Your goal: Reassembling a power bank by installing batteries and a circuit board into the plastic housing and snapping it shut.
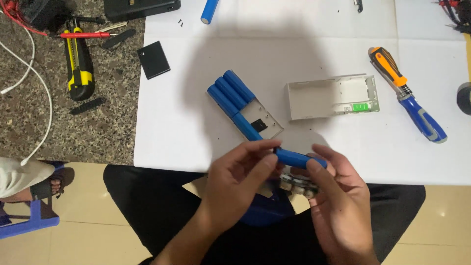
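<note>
Head view: both hands work low in the frame's centre.
Left hand [235, 179]: fingertips pinched on blue cylindrical battery cell [296, 158], steadying it.
Right hand [336, 196]: clamped on the cell's far end.

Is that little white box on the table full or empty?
Mostly empty. The white case lies open side up, showing a bare inside with only a small green part at one end.

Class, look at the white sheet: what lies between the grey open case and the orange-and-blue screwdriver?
Nothing: in the head view, only bare white sheet shows between the grey open case and the orange-and-blue screwdriver.
</note>
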